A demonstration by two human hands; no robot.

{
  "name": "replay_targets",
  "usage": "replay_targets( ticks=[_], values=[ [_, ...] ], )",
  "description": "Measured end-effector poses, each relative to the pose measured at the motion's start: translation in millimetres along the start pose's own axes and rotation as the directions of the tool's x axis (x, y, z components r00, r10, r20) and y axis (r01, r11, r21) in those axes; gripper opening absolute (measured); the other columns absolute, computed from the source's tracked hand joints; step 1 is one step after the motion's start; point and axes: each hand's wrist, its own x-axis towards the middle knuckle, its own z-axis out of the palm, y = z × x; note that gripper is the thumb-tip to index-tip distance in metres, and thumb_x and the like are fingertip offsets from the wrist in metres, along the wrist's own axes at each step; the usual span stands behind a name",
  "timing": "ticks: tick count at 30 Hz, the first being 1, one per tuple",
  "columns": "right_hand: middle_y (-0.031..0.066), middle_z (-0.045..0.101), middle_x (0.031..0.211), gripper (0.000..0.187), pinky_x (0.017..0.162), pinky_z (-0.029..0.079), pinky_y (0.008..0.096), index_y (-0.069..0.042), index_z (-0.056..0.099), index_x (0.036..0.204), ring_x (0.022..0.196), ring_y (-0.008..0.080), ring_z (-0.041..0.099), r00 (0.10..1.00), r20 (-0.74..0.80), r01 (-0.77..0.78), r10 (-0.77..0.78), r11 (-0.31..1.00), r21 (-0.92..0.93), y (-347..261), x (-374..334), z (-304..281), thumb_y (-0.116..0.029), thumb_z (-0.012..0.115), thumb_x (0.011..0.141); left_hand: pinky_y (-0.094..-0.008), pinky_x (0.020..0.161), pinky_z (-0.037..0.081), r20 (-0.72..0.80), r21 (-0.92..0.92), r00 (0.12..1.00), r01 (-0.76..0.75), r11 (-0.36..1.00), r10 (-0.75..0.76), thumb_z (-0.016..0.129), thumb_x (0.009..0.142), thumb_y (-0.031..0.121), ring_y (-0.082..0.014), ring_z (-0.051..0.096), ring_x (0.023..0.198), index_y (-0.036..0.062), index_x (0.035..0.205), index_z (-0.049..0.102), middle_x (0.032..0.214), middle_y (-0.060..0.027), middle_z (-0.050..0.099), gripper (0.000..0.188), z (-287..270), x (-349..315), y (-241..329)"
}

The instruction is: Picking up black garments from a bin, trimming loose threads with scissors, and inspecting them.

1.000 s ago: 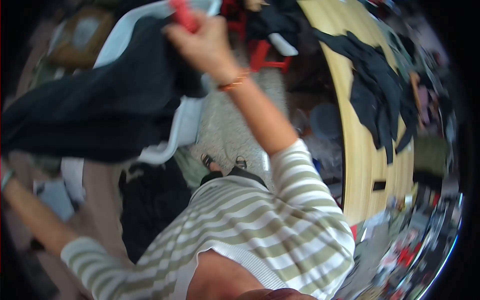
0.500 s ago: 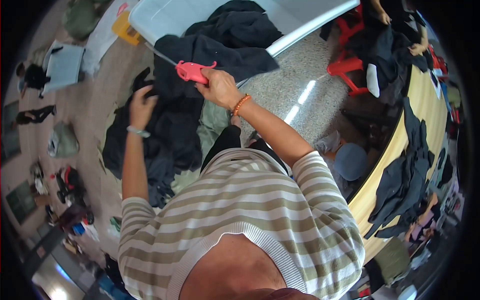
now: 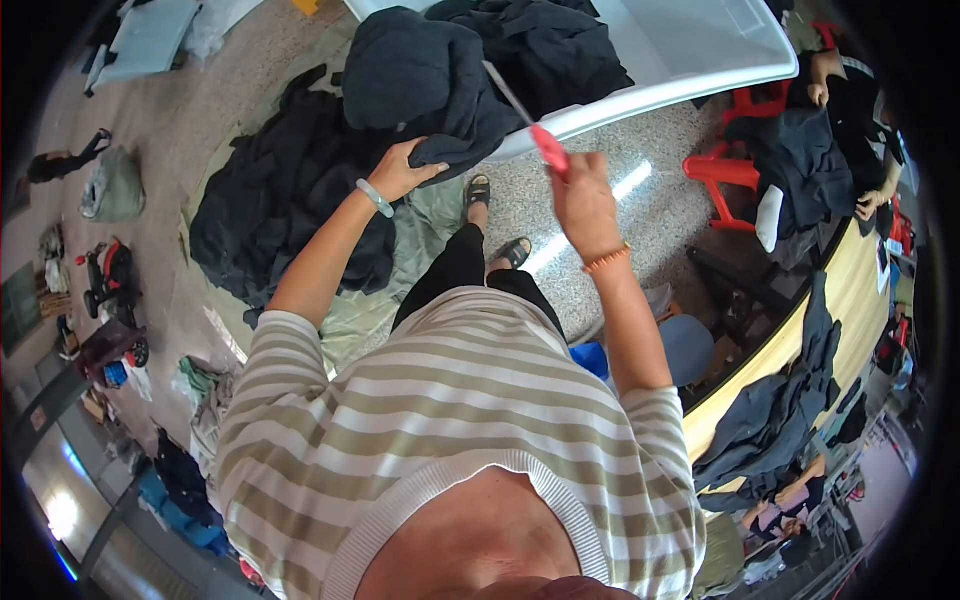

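My right hand (image 3: 585,205) is closed round a pink-red air blow gun (image 3: 549,150) whose thin metal nozzle points up and left at dark cloth. My left hand (image 3: 400,172) grips the lower edge of a black garment (image 3: 430,85). That garment bulges up and drapes over the near left rim of a white plastic tub (image 3: 690,85). Further black clothes (image 3: 540,50) lie inside the tub. To the left, a large heap of black clothes (image 3: 290,200) rests on a pale green sheet (image 3: 425,235).
Red plastic stools (image 3: 722,170) stand at the right, where another person (image 3: 840,95) sits with dark cloth. A light wooden table (image 3: 745,390) curves along the right with black garments (image 3: 770,410) on it. A round grey-blue seat (image 3: 687,348) stands by my right arm.
My right hand has swung right with the air blow gun, away from the cloth. My left hand has moved right and taken hold of the black garment, which now bulges upward. The view has shifted.
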Motion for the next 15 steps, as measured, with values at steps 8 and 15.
replay_targets(
  ticks=[8,15],
  values=[
    [0.0237,0.063,0.073,0.032,0.061,0.047,0.0509,-0.004,0.051,0.101,0.070,0.0449,0.061,0.947,0.245,-0.206,0.207,0.978,-0.032,27.6,-28.6,-54.1,-0.030,0.063,0.088,-0.0325,0.083,0.048,-0.020,-0.130,0.989,0.146,0.981,-0.150,0.070,0.081,0.027,-0.0235,0.065,0.095,-0.0044,0.110,0.060,0.101,-0.0201,0.066,0.044,6.9,3.6,17.3],
    [0.0239,0.062,0.072,0.030,0.059,0.048,0.0475,-0.004,0.054,0.101,0.070,0.0435,0.061,0.790,0.614,-0.017,0.000,1.000,0.022,-7.7,-38.1,-72.4,-0.029,0.064,0.087,-0.0347,0.079,0.049,-0.151,-0.015,0.957,0.247,0.969,-0.247,0.068,0.083,0.024,-0.0298,0.066,0.092,-0.0024,0.105,0.062,0.096,-0.0215,0.066,0.035,12.3,-1.4,-14.6]
  ],
)
